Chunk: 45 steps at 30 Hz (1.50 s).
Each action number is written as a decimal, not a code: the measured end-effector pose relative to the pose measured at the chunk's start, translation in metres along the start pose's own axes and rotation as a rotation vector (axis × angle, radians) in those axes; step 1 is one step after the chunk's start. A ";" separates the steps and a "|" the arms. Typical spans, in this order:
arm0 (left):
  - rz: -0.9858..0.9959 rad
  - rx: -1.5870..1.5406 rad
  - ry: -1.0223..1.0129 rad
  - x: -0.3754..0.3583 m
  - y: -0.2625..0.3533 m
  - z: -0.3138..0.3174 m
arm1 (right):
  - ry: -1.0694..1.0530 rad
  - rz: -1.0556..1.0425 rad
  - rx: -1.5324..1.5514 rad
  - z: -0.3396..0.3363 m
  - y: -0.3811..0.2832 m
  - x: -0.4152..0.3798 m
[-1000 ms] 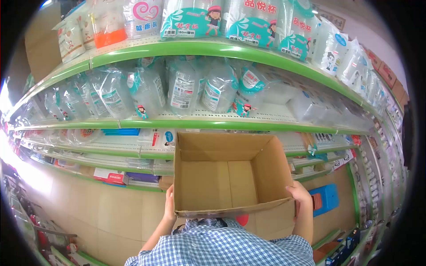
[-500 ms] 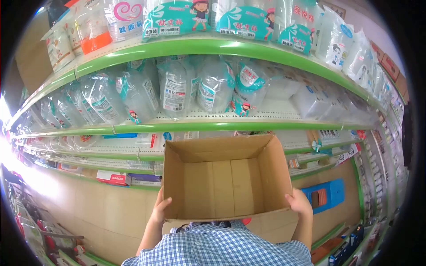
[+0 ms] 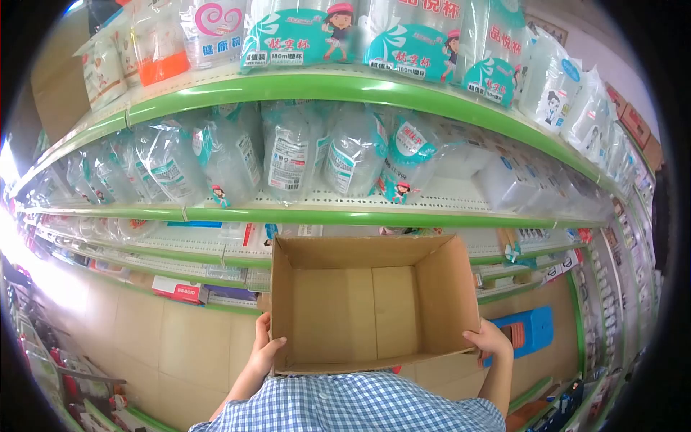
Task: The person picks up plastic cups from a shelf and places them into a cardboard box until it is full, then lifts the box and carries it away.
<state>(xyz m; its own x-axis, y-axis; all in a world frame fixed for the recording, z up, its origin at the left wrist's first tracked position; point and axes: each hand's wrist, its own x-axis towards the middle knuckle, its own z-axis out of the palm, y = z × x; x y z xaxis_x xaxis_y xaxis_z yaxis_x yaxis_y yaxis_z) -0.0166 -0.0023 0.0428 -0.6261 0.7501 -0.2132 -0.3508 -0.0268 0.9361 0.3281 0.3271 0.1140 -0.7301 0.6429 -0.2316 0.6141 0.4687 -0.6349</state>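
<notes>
An open cardboard box with nothing inside is held in front of my chest, its opening facing up toward me. My left hand grips its left side near the bottom corner, thumb over the rim. On the opposite side my right hand clasps the right edge, with the thumb on the rim and the fingers partly hidden behind the cardboard. Just beyond the box runs a green-edged shelf bearing clear bags of plastic cups.
Above, another shelf holds packs of cups with teal labels. Clear plastic containers stand at the right of the middle shelf. A blue plastic stool lies on the tiled floor. A red-and-white box sits on the bottom shelf.
The box and both hands sit slightly lower and a little to the right in view. The shelves have also shifted downward in view. Both hands keep their hold.
</notes>
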 end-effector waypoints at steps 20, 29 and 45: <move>0.069 -0.098 -0.007 -0.002 0.001 0.007 | 0.473 -0.255 0.972 -0.065 -0.183 0.262; 0.133 -0.069 -0.015 0.007 -0.007 0.005 | 0.531 -0.383 1.424 -0.066 -0.102 0.161; 0.269 -0.087 -0.050 0.020 -0.039 -0.007 | -0.394 -0.034 0.834 0.124 -0.122 0.156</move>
<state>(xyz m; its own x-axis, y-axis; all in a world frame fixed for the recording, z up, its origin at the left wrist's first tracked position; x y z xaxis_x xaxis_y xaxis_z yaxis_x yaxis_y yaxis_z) -0.0203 0.0091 -0.0002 -0.6705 0.7398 0.0557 -0.2362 -0.2840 0.9293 0.1019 0.2951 0.0636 -0.8872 0.3123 -0.3398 0.2870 -0.2031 -0.9361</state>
